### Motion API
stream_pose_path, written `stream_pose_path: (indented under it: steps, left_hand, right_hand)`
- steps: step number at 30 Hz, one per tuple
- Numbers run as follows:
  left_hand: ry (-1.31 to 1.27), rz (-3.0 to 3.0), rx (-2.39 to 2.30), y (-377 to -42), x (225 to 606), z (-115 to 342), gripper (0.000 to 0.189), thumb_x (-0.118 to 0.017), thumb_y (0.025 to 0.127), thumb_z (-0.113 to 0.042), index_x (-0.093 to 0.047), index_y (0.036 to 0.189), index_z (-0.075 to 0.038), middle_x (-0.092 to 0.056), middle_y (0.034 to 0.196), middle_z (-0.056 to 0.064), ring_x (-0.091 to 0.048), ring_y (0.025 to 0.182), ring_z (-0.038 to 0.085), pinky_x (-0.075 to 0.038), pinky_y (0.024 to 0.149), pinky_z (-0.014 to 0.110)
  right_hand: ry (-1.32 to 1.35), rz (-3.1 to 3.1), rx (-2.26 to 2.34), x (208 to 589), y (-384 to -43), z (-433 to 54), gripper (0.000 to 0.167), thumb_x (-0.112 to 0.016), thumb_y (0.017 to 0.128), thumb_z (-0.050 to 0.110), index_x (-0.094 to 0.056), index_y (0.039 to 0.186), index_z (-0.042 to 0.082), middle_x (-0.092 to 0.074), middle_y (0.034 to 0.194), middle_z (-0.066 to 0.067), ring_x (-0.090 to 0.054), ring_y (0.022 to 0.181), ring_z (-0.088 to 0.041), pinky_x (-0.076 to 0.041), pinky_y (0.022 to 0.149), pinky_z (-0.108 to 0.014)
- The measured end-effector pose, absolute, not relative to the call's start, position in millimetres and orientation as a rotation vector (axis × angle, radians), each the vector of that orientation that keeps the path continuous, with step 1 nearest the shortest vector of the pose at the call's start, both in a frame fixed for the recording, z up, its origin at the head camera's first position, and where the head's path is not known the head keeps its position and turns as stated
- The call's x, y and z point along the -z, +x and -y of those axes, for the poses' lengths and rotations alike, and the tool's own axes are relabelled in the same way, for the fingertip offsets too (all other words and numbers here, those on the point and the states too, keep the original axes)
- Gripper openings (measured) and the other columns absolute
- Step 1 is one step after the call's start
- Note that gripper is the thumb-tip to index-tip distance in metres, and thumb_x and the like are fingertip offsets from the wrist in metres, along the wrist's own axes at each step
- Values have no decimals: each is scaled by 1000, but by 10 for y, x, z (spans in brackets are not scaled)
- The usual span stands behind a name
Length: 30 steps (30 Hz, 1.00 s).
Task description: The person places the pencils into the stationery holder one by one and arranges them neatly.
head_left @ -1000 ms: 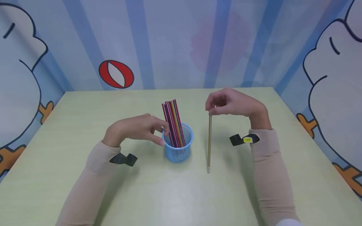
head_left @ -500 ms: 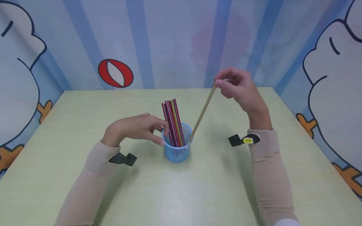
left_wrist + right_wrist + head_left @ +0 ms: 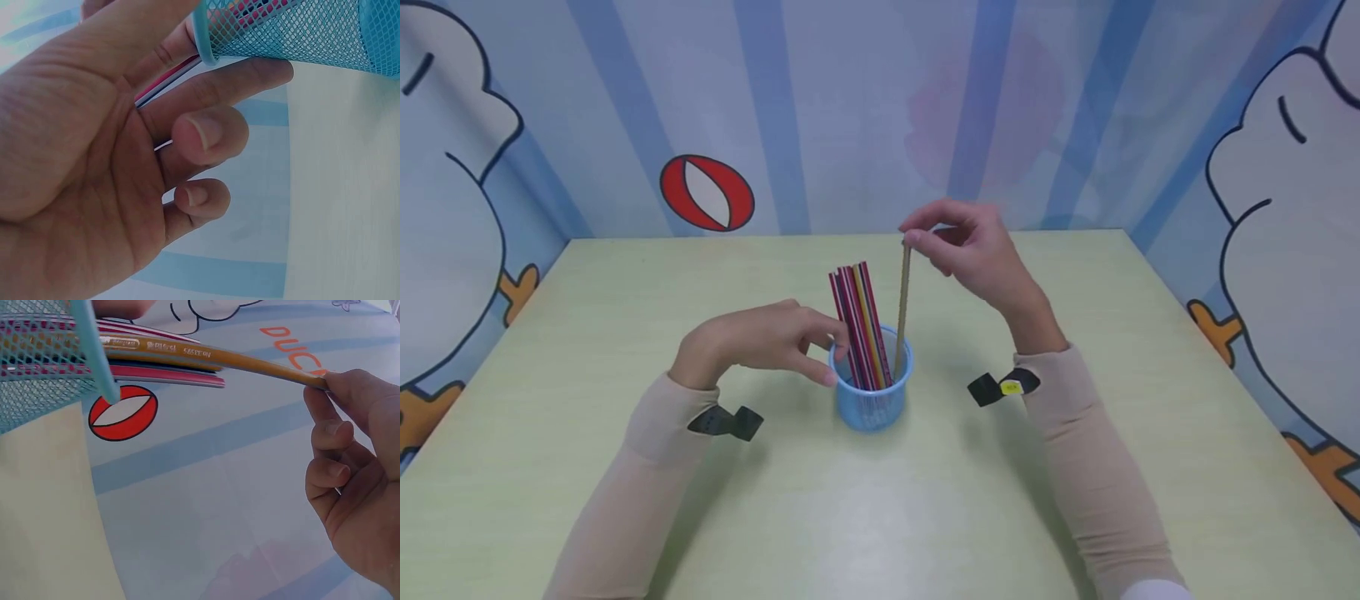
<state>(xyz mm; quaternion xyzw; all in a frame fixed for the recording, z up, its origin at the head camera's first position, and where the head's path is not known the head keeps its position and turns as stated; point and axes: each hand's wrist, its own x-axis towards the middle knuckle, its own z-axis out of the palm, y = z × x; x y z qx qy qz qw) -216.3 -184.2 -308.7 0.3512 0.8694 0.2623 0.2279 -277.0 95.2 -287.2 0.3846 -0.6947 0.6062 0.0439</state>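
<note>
A blue mesh pencil cup point(image 3: 871, 413) stands upright on the table with a bunch of striped red, dark and yellow pencils point(image 3: 859, 321) leaning in it. My left hand point(image 3: 760, 337) holds the cup's left rim between thumb and fingers; the left wrist view shows a finger point(image 3: 269, 74) along the mesh wall. With thumb and index fingertip my right hand point(image 3: 973, 250) pinches the top end of a golden-yellow pencil point(image 3: 903, 300). That pencil's lower end is inside the cup, at the right of the bunch. In the right wrist view the yellow pencil point(image 3: 250, 364) shows small printed lettering.
The pale table point(image 3: 820, 517) reaches back to a blue striped wall point(image 3: 865, 117) printed with a red and white ball point(image 3: 707, 193). Side panels with white cartoon figures point(image 3: 1292, 250) flank the table. Each sleeve carries a small black device point(image 3: 1003, 387).
The right hand has lifted the yellow pencil off the table on the right, carried it left and lowered its end into the cup. The left hand stays at the cup.
</note>
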Motion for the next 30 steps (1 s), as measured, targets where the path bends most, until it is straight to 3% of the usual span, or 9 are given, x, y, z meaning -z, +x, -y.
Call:
stream_pose_path:
  steps: [5,9,16,22,30]
  left_hand:
    - [980,-2385,-733,-2167,3076,1845,24,-76,90,-32,-63,103,-16,-69,118,-3,-59,125,29,-50,93,44]
    - [1003,-2385,-726,-2165,3073,1842,24,-75,91,-32,-63,104,-16,-69,117,-2,-60,124,28,-50,91,42]
    - [982,-2386,-730,-2163,3063,1830,20,-76,90,-31,-62,101,-21,-68,114,-6,-60,123,26,-49,90,40]
    - [956,-2381,-738,-2161,3065,1828,22,-77,90,-30,-63,102,-18,-69,116,-4,-60,123,25,-49,95,44]
    - [973,-2380,-730,-2166,3074,1817,23,-76,90,-30,-63,103,-17,-69,110,-2,-64,110,18,-49,84,38]
  right_hand:
    - [1217,2331,-1678,2942,-2745,-811,15,-66,98,18,-72,106,8,-66,97,-5,-39,49,-19,-35,49,-30]
    - [1234,2436,-1605,2961,-2771,-801,18,-64,99,20,-70,114,12,-68,101,-4,-48,53,-22,-40,52,-33]
    - [1381,2746,-1372,2941,-2790,-868,48,-60,101,17,-50,146,29,-67,110,-2,-60,67,-23,-50,63,-38]
    - [1530,2855,-1200,2950,-2768,-885,68,-58,101,10,-29,157,37,-69,104,0,-52,59,-24,-50,60,-38]
    - [1493,2913,-1169,2914,-2746,-948,67,-52,103,9,-29,156,42,-69,91,-1,-49,59,-27,-46,61,-36]
